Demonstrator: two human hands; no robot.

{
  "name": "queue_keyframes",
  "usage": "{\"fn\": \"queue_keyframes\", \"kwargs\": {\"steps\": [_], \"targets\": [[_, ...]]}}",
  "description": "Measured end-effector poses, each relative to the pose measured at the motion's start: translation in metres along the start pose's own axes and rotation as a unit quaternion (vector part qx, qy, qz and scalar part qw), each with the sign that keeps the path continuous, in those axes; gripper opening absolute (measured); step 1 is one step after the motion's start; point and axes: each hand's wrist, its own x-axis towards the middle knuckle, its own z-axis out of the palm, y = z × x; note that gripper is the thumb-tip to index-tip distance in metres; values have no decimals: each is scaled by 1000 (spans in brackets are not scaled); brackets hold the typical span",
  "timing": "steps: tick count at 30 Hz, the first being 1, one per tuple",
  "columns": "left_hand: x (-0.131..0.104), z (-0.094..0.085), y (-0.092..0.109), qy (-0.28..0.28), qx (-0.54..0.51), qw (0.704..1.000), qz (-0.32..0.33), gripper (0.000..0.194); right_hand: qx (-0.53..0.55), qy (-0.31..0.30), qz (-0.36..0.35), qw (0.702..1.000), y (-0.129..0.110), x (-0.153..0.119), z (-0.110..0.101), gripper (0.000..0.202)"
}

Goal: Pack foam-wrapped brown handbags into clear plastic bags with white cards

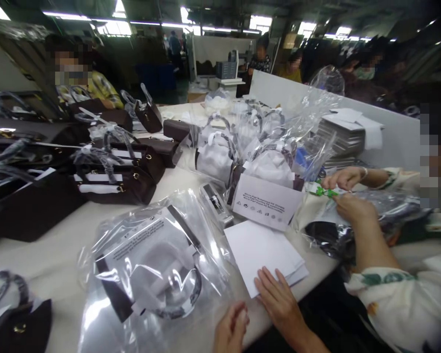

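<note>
- Your left hand point(232, 326) is loosely curled at the bottom edge, nothing seen in its grip; its wrist is cut off.
- Your right hand point(279, 303) lies spread on the white sheets point(259, 250), pinching none; you appear to be steadying or picking up paper. Lifting one would call for a fingertip under its edge.
- The sheets lie on the worktop point(51, 250), right of the bagged purse point(158, 277); how many is hidden.
- Beyond, a printed card point(266, 201) partly covers wrapped purses point(215, 159); glare blurs their plastic.
</note>
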Motion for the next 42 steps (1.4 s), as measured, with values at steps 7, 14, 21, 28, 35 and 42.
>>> {"fn": "queue_keyframes", "kwargs": {"steps": [7, 14, 21, 28, 35, 42], "targets": [[70, 25, 27, 46, 43, 998, 8, 52, 1, 71, -35, 997, -10, -13, -1, 58], [72, 49, 15, 70, 78, 993, 45, 41, -88, 120, 139, 979, 15, -4, -2, 40], [71, 58, 15, 63, 133, 987, 69, 30, -209, 101, 279, 932, 60, 13, -8, 54], [51, 71, 24, 85, 141, 981, 104, 63, -272, 67, 266, 923, 65, 25, -16, 53], [40, 75, 28, 52, 65, 995, 55, 59, -183, -41, 77, 979, 29, 9, -20, 60], [49, 60, 23, 35, -89, 995, -16, 68, -196, -75, 36, 977, 12, -3, -25, 59]]}}
